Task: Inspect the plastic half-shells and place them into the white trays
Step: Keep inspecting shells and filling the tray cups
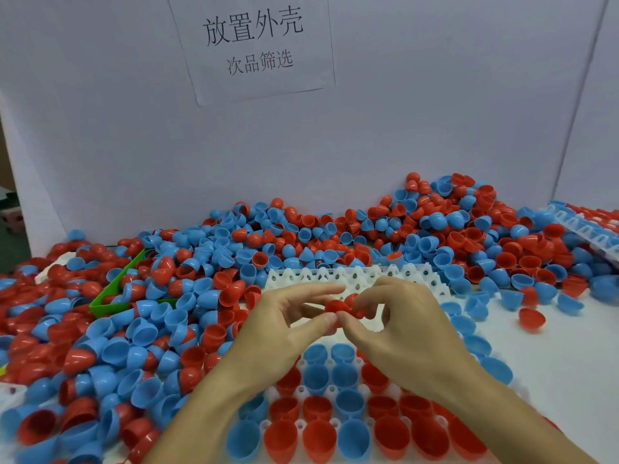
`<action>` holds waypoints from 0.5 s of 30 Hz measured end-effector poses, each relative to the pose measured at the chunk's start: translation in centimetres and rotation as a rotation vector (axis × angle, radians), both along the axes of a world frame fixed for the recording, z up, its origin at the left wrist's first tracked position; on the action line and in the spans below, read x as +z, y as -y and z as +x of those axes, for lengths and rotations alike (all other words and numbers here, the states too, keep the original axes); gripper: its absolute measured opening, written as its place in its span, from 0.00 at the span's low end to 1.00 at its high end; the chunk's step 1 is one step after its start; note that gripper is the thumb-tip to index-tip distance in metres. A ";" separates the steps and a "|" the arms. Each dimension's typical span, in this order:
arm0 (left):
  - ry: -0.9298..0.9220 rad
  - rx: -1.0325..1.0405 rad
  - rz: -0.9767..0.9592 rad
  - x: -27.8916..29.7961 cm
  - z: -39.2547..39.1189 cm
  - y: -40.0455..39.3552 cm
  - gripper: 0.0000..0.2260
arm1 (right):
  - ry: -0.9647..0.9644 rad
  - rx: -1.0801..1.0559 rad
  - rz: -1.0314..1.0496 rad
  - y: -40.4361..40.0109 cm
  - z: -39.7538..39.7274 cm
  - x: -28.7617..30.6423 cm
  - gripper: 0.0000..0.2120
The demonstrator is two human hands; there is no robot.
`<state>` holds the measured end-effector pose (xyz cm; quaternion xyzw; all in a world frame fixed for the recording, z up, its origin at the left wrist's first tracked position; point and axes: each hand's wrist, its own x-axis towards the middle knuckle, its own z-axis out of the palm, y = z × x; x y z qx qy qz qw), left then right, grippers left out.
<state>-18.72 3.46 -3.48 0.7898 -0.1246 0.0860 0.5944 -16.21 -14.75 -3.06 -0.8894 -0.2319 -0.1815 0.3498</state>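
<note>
Red half-shell (337,307) held above white tray (351,277), tray's near rows filled with red and blue shells

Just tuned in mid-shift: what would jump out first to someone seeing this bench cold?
The sea of loose red and blue half-shells heaped across the bench, from the left edge to the back wall. Next, both hands at centre, left hand and right hand, pinching red shells between their fingertips above the white tray, whose near rows already hold shells. A paper sign hangs on the wall above.

paper sign (254,45) (Chinese text), green bin (115,296)
</note>
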 end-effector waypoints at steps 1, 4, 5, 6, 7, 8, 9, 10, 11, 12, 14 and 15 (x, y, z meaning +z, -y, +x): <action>0.009 -0.003 -0.003 0.0 0.0 0.0 0.15 | -0.033 -0.003 0.040 0.0 0.1 0.0 0.13; -0.006 -0.032 -0.051 -0.1 0.0 0.0 0.19 | -0.120 -0.003 0.133 0.2 0.5 0.1 0.05; -0.014 -0.047 -0.066 -0.1 0.1 0.0 0.19 | -0.139 0.001 0.136 0.3 0.7 0.1 0.05; -0.020 -0.059 -0.077 -0.2 0.1 0.1 0.19 | -0.155 0.005 0.131 0.5 0.9 0.1 0.06; -0.020 -0.061 -0.084 -0.3 0.1 0.1 0.18 | -0.165 0.004 0.119 0.7 1.1 0.2 0.08; -0.017 -0.053 -0.095 -0.3 0.2 0.1 0.17 | -0.166 -0.004 0.107 0.9 1.4 0.4 0.10; -0.010 -0.035 -0.109 -0.3 0.2 0.0 0.17 | -0.164 -0.017 0.104 1.3 1.8 0.6 0.12; -0.003 -0.009 -0.123 -0.3 0.3 0.0 0.16 | -0.163 -0.032 0.109 1.8 2.3 0.9 0.14; 0.005 0.025 -0.130 -0.2 0.4 -0.2 0.16 | -0.168 -0.049 0.116 2.4 2.8 1.2 0.15; 0.011 0.065 -0.133 -0.2 0.5 -0.3 0.16 | -0.176 -0.069 0.117 3.3 3.3 1.5 0.15; 0.017 0.155 -0.132 -0.2 0.7 -0.8 0.14 | -0.190 -0.120 0.092 5.2 4.4 1.7 0.09; 0.019 0.200 -0.138 -0.3 0.9 -1.0 0.10 | -0.194 -0.156 0.060 6.2 5.0 1.7 0.06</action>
